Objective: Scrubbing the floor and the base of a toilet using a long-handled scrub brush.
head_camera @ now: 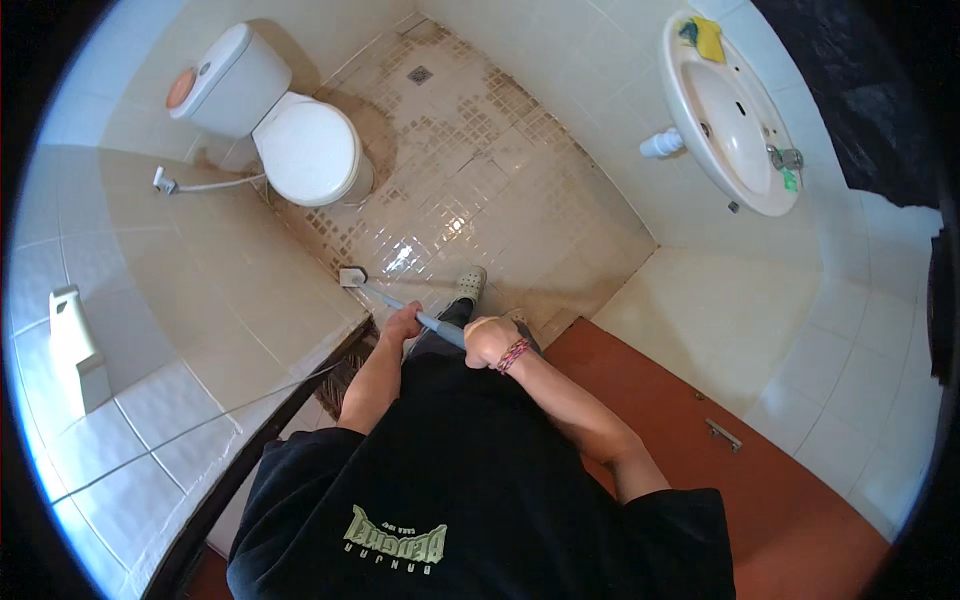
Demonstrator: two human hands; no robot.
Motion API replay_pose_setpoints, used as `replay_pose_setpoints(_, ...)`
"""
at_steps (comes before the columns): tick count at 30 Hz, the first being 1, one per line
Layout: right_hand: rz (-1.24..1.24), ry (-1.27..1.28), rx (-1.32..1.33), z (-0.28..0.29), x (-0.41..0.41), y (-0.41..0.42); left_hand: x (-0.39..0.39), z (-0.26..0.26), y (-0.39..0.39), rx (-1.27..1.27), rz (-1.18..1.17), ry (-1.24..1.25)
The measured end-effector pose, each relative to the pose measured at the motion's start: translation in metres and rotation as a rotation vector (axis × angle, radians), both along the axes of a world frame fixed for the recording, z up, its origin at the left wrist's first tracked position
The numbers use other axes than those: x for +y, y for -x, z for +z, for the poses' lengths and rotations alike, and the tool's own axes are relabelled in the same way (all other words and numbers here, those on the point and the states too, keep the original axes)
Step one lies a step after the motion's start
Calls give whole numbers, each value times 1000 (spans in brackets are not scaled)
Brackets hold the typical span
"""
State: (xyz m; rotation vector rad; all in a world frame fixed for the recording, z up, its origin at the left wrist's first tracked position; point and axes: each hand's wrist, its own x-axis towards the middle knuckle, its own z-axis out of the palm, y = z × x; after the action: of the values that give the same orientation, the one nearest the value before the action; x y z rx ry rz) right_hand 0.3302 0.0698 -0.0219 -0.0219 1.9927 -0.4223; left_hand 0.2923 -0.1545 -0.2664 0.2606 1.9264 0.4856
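Note:
Both hands are closed around the grey handle (445, 331) of a long-handled floor brush. Lower on the shaft is my left hand (403, 322). My right hand (489, 342), with a braided bracelet at the wrist, grips the thicker upper end. The small pale brush head (352, 277) rests at the floor's left edge, close to the wall; its bristles are mostly hidden. Around it the tiled floor (487, 187) is wet and shiny, with brown stained patches of small mosaic tiles. One foot in a pale clog (471, 285) stands right of the brush head.
A white toilet (309, 154) with a lowered lid stands at the back left, a bidet sprayer (165, 181) beside it. A floor drain (420, 75) lies farther back. The washbasin (727, 120) juts out at right. A reddish-brown door (675, 435) stands right of me.

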Motion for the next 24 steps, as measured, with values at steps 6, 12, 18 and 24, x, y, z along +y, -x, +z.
replay_pose_setpoints(6, -36, -29, 184, -8, 11, -6, 27, 15, -6, 289, 84, 104)
replay_pose_setpoints(12, -296, -88, 114, -19, 70, -70, 103, 15, -19, 289, -128, 246)
replay_pose_setpoints(18, -910, 114, -4, -40, 100, -205, 213, -5, -56, 403, -675, 229)
replay_pose_setpoints(24, -1904, 343, -337, -9, 76, -307, 322, -15, -154, 503, -1114, 79)
